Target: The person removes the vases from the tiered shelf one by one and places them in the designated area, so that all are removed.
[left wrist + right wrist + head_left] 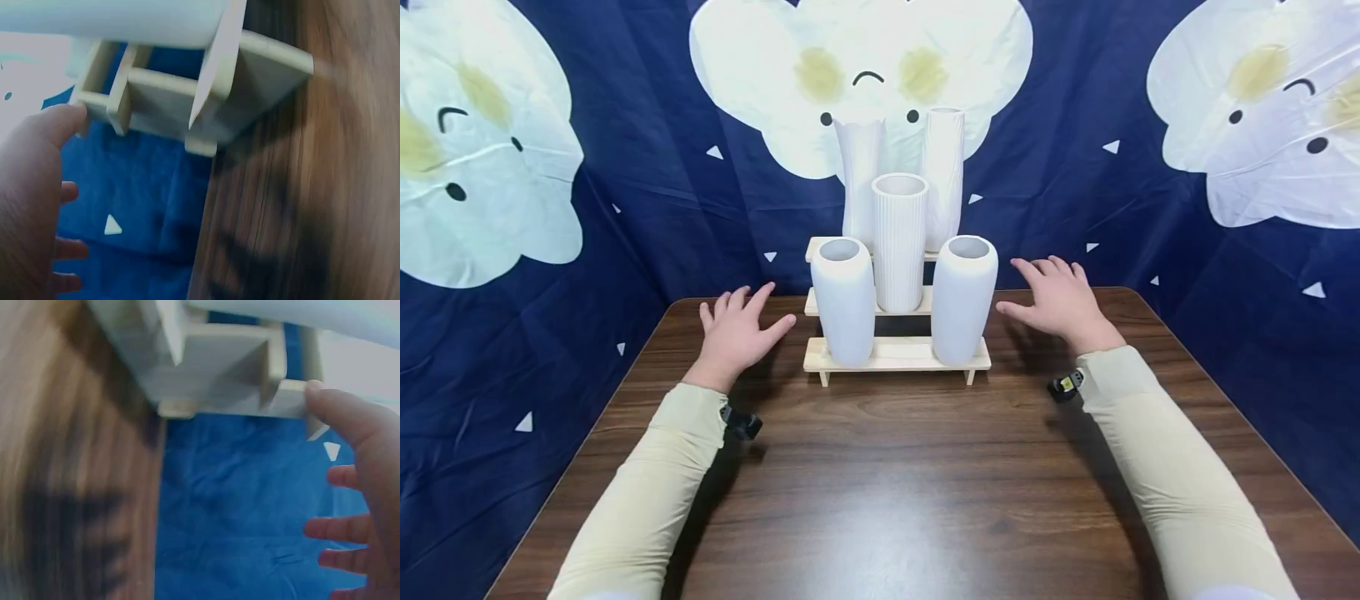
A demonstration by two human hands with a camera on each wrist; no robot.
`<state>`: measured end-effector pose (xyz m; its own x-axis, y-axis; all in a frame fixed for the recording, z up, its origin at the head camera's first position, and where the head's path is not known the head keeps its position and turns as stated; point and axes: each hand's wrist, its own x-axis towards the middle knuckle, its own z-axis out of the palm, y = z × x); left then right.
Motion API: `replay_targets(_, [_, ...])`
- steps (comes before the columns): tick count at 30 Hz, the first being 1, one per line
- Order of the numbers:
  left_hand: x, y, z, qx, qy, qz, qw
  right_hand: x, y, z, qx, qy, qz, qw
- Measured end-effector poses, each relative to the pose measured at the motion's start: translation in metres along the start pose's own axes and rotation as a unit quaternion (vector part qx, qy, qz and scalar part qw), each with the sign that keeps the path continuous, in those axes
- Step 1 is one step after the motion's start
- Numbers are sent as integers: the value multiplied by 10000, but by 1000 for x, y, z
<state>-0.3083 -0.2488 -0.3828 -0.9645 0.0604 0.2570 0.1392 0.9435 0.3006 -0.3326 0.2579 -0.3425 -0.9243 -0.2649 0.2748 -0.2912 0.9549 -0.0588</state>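
A tiered wooden stand (901, 354) holds several white vases near the table's back edge. Two smooth vases, a left one (844, 304) and a right one (965, 302), occupy its lowest step. Behind them rises a ribbed vase (899, 242) on the middle step. At the top stand a flared vase (859, 179) and a twisted vase (943, 179). My left hand (735, 335) hovers left of the stand, fingers spread, holding nothing. On the other side, my right hand (1062, 302) is likewise spread and holds nothing. Both wrist views show the stand's side panels (164, 100) beyond the thumb.
Under everything lies a dark wood-grain table (880, 467). A navy curtain (647, 208) with white cloud faces hangs close behind the table and along both sides. Each wrist carries a small black camera, one on the left (742, 423) and one on the right (1064, 387).
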Motion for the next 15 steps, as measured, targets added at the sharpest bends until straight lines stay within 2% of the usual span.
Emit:
replay_targets(3, [-3, 11, 8, -30, 508, 180, 9985, -3, -7, -4, -122, 554, -116, 9983])
replay_targets(6, [-6, 21, 15, -72, 759, 259, 9968, -7, -15, -9, 80, 1069, -165, 9941])
replay_targets(10, [-9, 31, 24, -248, 774, 185, 9965, -11, -26, -13, 897, 1536, -85, 9840])
replay_targets(15, [-12, 38, 33, -503, 728, 41, 9961, -13, -40, -10, 1832, 1769, 124, 9670])
